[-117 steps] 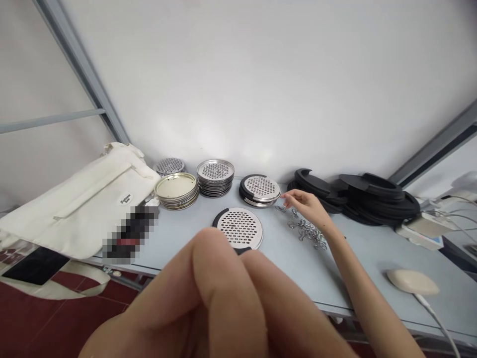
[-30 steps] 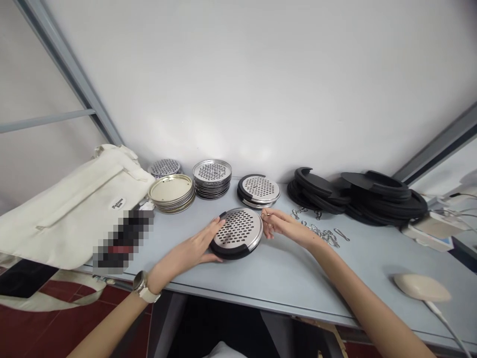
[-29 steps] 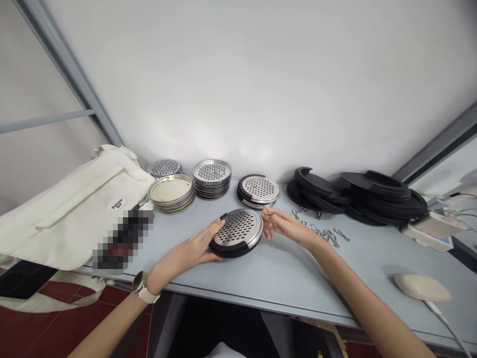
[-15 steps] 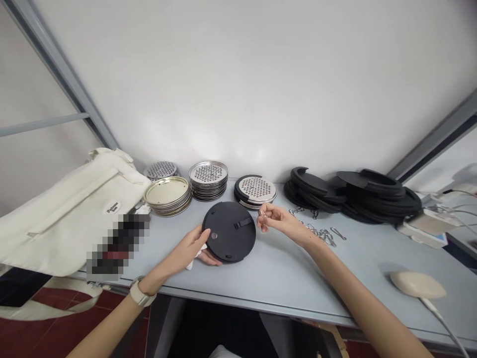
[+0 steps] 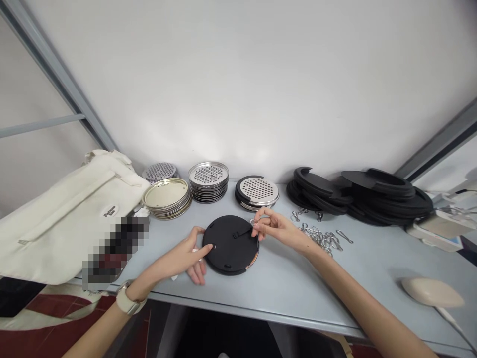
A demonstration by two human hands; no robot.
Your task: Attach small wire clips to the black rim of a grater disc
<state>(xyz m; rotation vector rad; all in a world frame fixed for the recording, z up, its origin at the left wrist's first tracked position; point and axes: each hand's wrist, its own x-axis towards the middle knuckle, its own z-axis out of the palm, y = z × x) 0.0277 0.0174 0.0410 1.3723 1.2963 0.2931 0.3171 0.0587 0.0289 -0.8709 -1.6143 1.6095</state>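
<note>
A round black plastic disc [image 5: 231,256] with a raised slot and small holes lies tilted over the near part of the table. My left hand [image 5: 186,254] grips its left edge, thumb on the face, other fingers partly beneath. Between that hand's lower fingers shows a bit of white material [image 5: 196,252], kind unclear. At the disc's upper right edge my right hand [image 5: 274,226] pinches a small metal clip [image 5: 253,222] by the end of the slot. A shiny metal rim [image 5: 254,259] shows along the disc's lower right side. More metal clips [image 5: 322,239] are heaped to the right.
Behind stand a stack of perforated metal grater discs [image 5: 208,175], gold-toned round lids [image 5: 166,194] and a grater in a black holder [image 5: 260,190]. Black plastic rings [image 5: 387,199] are piled at right. A cream bag [image 5: 74,219] lies left; a beige corded device [image 5: 432,292] sits right.
My right hand has brought the clip onto the disc's upper right edge. The disc has shifted slightly nearer, and my left hand's lower fingers have come out from under it.
</note>
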